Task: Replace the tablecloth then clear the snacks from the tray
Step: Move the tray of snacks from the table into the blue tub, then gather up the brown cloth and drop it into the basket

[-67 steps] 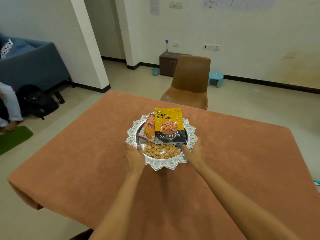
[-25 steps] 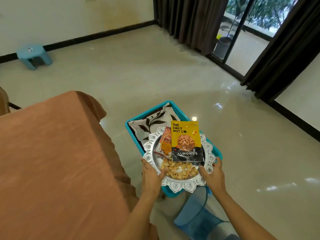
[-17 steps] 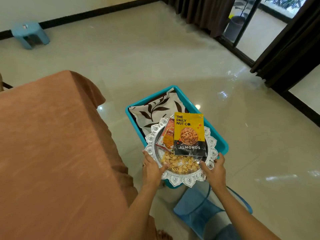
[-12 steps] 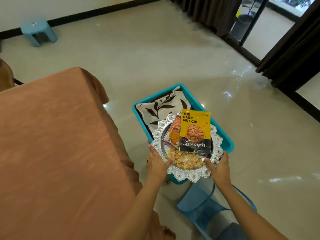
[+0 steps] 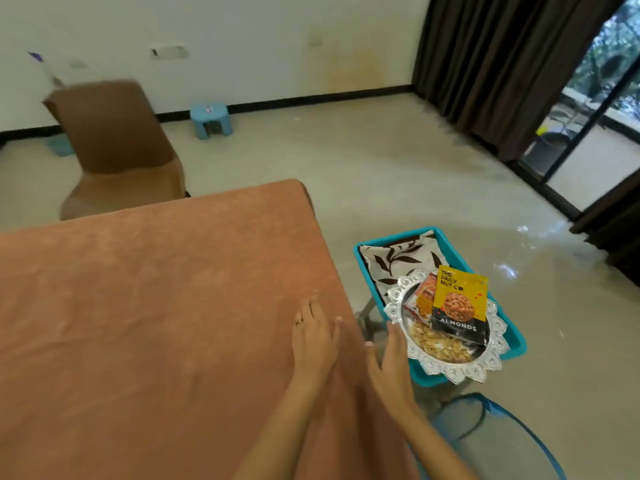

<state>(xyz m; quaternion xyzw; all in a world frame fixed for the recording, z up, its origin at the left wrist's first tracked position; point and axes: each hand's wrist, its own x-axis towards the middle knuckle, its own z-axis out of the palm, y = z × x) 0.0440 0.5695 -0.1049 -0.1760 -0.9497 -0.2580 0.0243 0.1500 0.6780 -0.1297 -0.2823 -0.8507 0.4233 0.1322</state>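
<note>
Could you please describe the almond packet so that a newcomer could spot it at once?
Right of the table stands a teal crate with a silver tray on it. On the tray, the almond packet is the yellow-and-black pouch on top, marked ALMONDS, unlike the orange packet beneath it.

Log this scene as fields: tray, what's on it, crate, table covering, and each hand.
tray: ornate round silver tray, resting on the teal plastic crate
on tray: yellow-and-black almonds packet, orange-red packet, pale yellowish snacks
in crate: folded white cloth with dark leaf print
table: rust-orange tablecloth in place
left hand: open, over tablecloth's edge
right hand: open, beside tray
</note>
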